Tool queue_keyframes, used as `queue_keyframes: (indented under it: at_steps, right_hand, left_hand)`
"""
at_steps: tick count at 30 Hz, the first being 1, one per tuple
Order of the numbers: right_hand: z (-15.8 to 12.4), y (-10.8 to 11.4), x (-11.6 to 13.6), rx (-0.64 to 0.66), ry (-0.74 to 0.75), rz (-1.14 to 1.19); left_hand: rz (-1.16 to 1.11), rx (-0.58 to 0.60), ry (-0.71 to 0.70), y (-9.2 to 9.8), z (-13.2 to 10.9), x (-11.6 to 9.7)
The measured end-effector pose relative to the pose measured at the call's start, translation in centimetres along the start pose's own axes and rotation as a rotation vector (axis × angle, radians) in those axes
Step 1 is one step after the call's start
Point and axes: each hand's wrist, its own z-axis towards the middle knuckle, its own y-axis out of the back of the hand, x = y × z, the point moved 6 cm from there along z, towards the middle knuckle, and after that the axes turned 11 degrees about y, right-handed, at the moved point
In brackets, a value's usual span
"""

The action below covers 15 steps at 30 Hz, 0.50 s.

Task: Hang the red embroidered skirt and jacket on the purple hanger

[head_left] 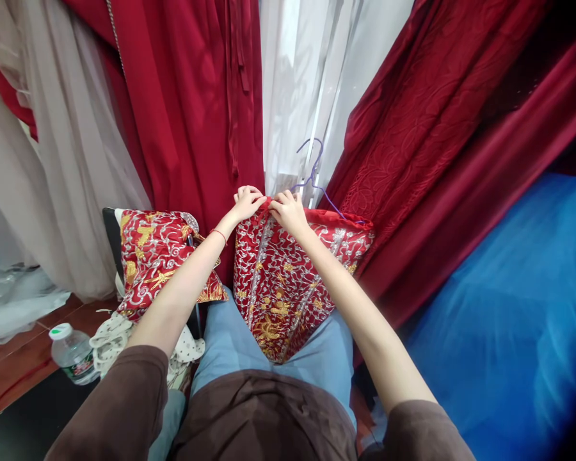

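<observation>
A red garment (288, 288) embroidered in silver and gold hangs in front of my legs, its plain red band along the top. My left hand (248, 202) pinches that band near its left end, fingers bent. Close beside it, my right hand (288, 210) also has its fingertips closed on the band. Between them a bit of red fabric shows. A purple wire hanger (312, 176) rises behind the garment, its hook free and its right arm running down to the top edge. My fingers partly cover the edge they grip.
Another red embroidered piece (153, 256) lies over a dark chair at left. Below it are dotted white cloth (112, 336) and a plastic bottle (72, 352). Long red gowns (187, 96), a white curtain (288, 77) and blue tulle (509, 333) surround me.
</observation>
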Motion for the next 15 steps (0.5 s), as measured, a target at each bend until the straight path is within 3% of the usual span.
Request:
queue_keyframes:
  at_steps: [3,6,8,12,15]
  right_hand:
    - [-1.1,0.9,0.0,-0.071,-0.024,-0.020]
    - [-3.1,1.4,0.2,-0.137,-0.103,0.000]
    - [-4.5,0.9,0.2,-0.125,-0.211,0.043]
    - [-6.2,-1.7,-0.5,-0.070,-0.528,0.265]
    - [-5.6,-3.6,-0.8,-0.113,-0.627,0.538]
  left_hand:
    - [0.030,-0.060,-0.025,0.6,-1.0,-0.5]
    - [0.031,-0.242,-0.072,2.0,-3.1,-0.7]
    - [0.050,-0.303,-0.099,2.3,-4.7,-0.7]
    - [0.139,-0.229,-0.157,0.7,-6.6,-0.9]
    - [0.150,-0.222,-0.134,-0.4,-6.6,-1.1]
